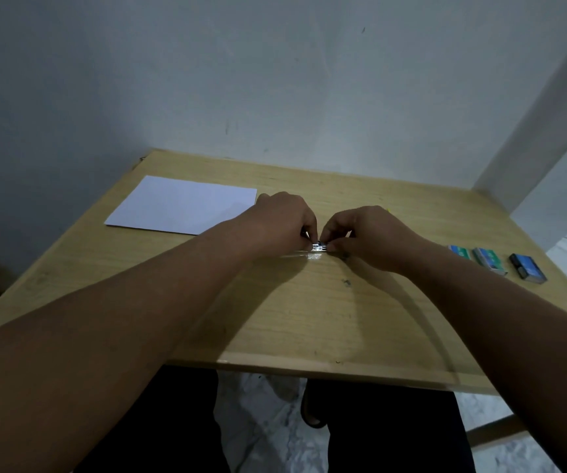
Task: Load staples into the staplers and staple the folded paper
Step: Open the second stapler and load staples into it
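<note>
Blue staple boxes (493, 262), closed; contents hidden

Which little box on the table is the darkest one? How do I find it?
Look at the wooden table and follow its right edge. Three small boxes lie in a row there; the dark blue box is last, nearest the edge. Its neighbours, the grey-green box and the teal box, are lighter.

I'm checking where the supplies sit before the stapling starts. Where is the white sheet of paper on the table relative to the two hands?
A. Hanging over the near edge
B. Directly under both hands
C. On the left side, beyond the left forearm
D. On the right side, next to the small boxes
C: the white sheet of paper lies flat on the table's left side, while the small boxes sit at the right edge.
</note>
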